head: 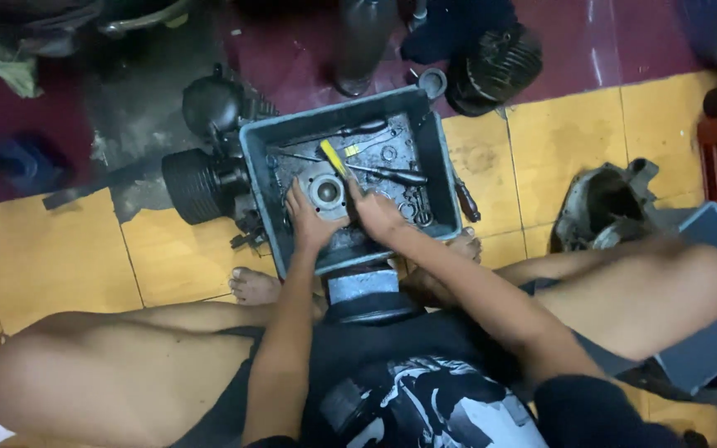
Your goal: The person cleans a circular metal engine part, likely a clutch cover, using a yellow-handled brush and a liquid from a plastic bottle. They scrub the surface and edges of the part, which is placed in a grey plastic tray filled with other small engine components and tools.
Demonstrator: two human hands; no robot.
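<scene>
The round metal part [326, 192], dull grey and ring-shaped, lies in the grimy grey tray [446, 170] between both hands. The left hand [309, 222] and right hand [373, 211] rest curled against its sides; grip unclear. Press evenly from both sides. A yellow-handled screwdriver [334, 158] lies just beyond the fingers.

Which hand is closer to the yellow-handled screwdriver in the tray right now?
Right. The right hand lies just below the yellow-handled screwdriver; the left hand is lower and further left.
</scene>
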